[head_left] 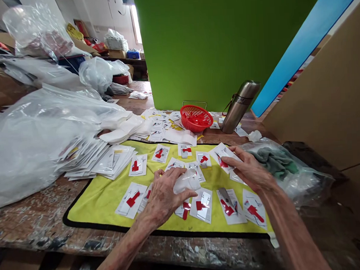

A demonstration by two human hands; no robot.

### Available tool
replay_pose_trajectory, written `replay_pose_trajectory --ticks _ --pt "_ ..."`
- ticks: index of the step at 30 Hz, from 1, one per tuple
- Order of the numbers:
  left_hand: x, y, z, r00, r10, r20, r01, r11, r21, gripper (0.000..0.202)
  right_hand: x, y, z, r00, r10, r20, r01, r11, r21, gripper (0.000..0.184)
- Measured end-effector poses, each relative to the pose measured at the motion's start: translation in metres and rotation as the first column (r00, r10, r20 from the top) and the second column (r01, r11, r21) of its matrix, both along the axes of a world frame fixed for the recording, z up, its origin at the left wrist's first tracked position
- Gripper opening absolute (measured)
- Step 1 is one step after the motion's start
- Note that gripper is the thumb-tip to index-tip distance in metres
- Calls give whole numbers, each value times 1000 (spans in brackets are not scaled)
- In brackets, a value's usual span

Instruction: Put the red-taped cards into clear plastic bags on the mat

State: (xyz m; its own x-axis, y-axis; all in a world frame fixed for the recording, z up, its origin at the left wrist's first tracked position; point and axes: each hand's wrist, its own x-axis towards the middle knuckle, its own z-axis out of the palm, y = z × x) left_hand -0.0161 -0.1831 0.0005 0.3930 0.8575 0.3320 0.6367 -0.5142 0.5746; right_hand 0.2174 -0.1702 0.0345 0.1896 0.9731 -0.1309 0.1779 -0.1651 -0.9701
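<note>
- A small clear plastic sleeve (186, 181), crumpled and shiny, sits pinched under the left hand (165, 197), over the middle of the yellow mat (96, 198).
- A white card (224, 153) with a red piece on it tilts up, its near edge held in the right hand (250, 169), just above the mat's far right part.

Cards (202, 205) lie in rows on the mat (96, 198) at lower centre; a basket (196, 118) and flask (238, 107) stand behind it, plastic bags (34, 145) at left.

A green wall (211, 42) rises behind the worn wooden table (37, 224).
</note>
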Motion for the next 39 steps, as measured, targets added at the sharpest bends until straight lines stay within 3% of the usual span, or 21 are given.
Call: replay_pose_trajectory --ticks 2,6,10,13,16,18,20,23,26,29,36,39 --pt "3 1 1 1000 4 1 -4 1000 -21 45 -4 -16 12 983 169 -73 -171 985 -20 39" --pt "5 2 -1 1000 -19 1 19 1000 16 49 -10 -31 18 914 404 24 -402 912 -78 33" --pt "3 1 -2 995 -92 -31 94 994 64 56 -7 -27 19 856 499 134 -480 864 -155 33" --pt "3 0 -2 992 -120 -40 122 990 67 63 -3 -20 26 766 597 237 -557 801 -218 26" --pt "5 0 -2 989 -141 -30 143 988 58 68 -2 -15 32 670 703 241 -659 712 -243 18" --pt "7 -1 -2 988 -153 -17 154 987 48 69 -5 -13 30 654 728 206 -682 685 -256 19" --pt "10 -2 -1 985 -172 -11 172 984 43 66 -11 -13 25 666 717 203 -673 696 -249 22" --pt "13 -1 -2 982 -188 -20 188 981 41 59 -22 -15 17 736 641 218 -599 767 -232 29" --pt "10 0 -4 989 -148 14 147 988 49 60 -25 -18 15 822 570 -1 -555 800 -228 38" --pt "7 0 -7 992 -114 60 110 992 60 60 -23 -23 16 853 477 -213 -515 835 -194 37" --pt "15 -3 -7 984 -156 84 152 987 51 64 -36 -31 2 901 421 -102 -431 896 -106 42" --pt "17 -4 -4 985 -156 71 153 987 41 65 -41 -30 1 912 385 -141 -403 905 -136 40"
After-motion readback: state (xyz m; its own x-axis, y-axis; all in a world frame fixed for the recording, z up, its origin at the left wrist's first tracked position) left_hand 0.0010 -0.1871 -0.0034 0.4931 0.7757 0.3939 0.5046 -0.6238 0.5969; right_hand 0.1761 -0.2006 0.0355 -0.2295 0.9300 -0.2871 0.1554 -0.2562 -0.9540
